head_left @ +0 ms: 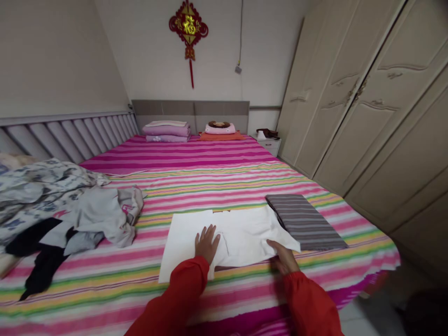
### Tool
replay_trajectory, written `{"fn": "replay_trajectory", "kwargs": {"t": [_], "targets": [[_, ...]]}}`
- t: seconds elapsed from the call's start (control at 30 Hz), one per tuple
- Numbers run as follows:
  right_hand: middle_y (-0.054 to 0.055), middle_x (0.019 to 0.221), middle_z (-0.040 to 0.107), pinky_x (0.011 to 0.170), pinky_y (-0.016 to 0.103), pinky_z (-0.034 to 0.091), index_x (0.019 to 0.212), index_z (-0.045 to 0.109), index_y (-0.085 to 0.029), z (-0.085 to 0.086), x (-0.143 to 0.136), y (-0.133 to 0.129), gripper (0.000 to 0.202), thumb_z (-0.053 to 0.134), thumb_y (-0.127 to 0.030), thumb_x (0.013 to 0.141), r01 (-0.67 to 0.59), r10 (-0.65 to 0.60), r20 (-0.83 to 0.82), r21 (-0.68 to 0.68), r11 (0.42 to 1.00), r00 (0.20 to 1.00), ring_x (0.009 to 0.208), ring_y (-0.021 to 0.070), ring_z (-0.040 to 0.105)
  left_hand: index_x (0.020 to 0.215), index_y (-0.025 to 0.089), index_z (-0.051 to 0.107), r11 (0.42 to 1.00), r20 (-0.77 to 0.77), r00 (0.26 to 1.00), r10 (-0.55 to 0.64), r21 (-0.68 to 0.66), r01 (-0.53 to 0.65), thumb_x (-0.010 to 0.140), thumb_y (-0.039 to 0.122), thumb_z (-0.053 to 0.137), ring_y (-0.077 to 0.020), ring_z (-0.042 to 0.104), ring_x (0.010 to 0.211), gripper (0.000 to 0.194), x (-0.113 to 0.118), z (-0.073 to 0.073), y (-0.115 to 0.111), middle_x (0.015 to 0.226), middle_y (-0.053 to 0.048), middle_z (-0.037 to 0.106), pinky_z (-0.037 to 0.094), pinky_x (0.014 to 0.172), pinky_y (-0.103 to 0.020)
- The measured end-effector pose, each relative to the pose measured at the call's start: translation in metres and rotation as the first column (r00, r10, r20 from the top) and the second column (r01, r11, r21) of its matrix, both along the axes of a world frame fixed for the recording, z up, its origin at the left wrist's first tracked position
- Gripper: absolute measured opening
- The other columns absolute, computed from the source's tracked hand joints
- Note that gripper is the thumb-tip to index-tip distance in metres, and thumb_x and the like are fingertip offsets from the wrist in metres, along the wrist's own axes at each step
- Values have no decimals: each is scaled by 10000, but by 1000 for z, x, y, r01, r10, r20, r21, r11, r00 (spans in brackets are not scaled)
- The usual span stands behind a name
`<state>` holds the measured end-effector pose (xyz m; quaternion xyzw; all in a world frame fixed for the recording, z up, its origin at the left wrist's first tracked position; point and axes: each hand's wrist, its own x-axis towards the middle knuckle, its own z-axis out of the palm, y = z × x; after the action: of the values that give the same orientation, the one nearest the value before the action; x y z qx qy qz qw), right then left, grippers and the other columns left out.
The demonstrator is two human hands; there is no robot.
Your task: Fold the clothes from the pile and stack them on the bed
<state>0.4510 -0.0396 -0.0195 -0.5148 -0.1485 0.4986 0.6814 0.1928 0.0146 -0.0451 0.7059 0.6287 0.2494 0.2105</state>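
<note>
A white garment (245, 235) lies spread on the striped bed cover, partly over a flat, smooth white sheet or board (182, 238). My left hand (207, 245) rests flat with its fingers apart, near where the garment meets the white sheet. At the garment's right side, my right hand (285, 257) grips its near edge, thumb on top and the other fingers hidden underneath. Thin dark brown strips show along the garment's far and near edges; what they belong to I cannot make out. Just right of the garment is a folded grey striped cloth (308, 224).
Loose clothes (87, 212) lie heaped on the left of the bed. Folded purple bedding (166, 130) and a pink pillow-like bundle (220, 128) sit by the headboard (161, 109). A wardrobe (350, 116) stands along the right, beyond the bed's edge.
</note>
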Motion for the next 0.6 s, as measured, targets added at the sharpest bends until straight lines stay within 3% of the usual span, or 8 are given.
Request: {"fn": "replay_trajectory", "kwargs": {"t": [0.1, 0.17, 0.23, 0.3, 0.37, 0.43, 0.5, 0.6], "targets": [[44, 889, 735, 800, 308, 553, 1021, 659, -178, 24, -7, 7, 580, 774, -199, 453, -25, 16, 138, 65, 998, 990, 899, 226, 676, 1342, 202, 496, 1000, 308, 951, 8, 6, -11, 876, 353, 466, -241, 215, 1423, 490, 12, 10, -3, 1494, -85, 373, 123, 1167, -449], [59, 936, 732, 860, 322, 525, 1049, 654, -167, 43, -16, 12, 566, 749, -215, 493, -88, 50, 263, 134, 987, 964, 940, 223, 661, 1331, 206, 502, 997, 526, 848, -72, 37, 62, 862, 397, 494, -210, 210, 1425, 506, 23, 18, -7, 1503, -76, 361, 124, 1174, -383], [75, 961, 730, 887, 350, 509, 1073, 650, -153, 63, -30, 17, 542, 718, -230, 541, -184, 100, 397, 180, 966, 912, 950, 228, 656, 1332, 220, 494, 990, 729, 681, -69, -35, 137, 843, 466, 521, -207, 222, 1421, 549, 30, 28, -8, 1514, -70, 342, 148, 1167, -365], [90, 955, 732, 868, 380, 517, 1077, 655, -140, 78, -50, 21, 496, 682, -244, 592, -315, 175, 532, 184, 931, 828, 932, 243, 660, 1342, 222, 474, 955, 880, 468, 79, -201, 216, 837, 543, 500, -234, 254, 1407, 599, 30, 39, -5, 1528, -83, 311, 220, 1138, -399], [95, 979, 730, 860, 399, 522, 1084, 660, -145, 86, -76, 23, 444, 626, -231, 649, -460, 226, 661, 202, 865, 715, 946, 252, 660, 1331, 229, 472, 879, 927, 252, 277, -350, 323, 844, 617, 426, -268, 324, 1371, 624, 20, 50, 0, 1521, -93, 320, 316, 1076, -447], [88, 1094, 703, 918, 412, 497, 1153, 636, -167, 84, -107, 22, 478, 548, -167, 683, -584, 191, 792, 241, 775, 580, 1040, 248, 633, 1277, 225, 515, 816, 915, 74, 397, -389, 428, 842, 669, 367, -289, 434, 1292, 639, 0, 56, 5, 1446, -110, 434, 383, 1008, -471], [79, 1271, 616, 1010, 424, 433, 1282, 552, -192, 72, -138, 17, 622, 478, -83, 674, -680, 93, 901, 249, 689, 423, 1179, 233, 557, 1167, 192, 589, 808, 907, -69, 416, -334, 486, 818, 701, 379, -296, 541, 1174, 652, -26, 58, 4, 1237, -129, 613, 411, 972, -469], [78, 1416, 484, 1082, 418, 363, 1416, 395, -207, 40, -173, 4, 784, 423, -9, 659, -791, -5, 988, 127, 598, 155, 1303, 206, 438, 958, 139, 662, 761, 889, -164, 427, -256, 596, 718, 795, 424, -320, 621, 1022, 738, -61, 54, -6, 871, -128, 708, 410, 969, -477]]}}
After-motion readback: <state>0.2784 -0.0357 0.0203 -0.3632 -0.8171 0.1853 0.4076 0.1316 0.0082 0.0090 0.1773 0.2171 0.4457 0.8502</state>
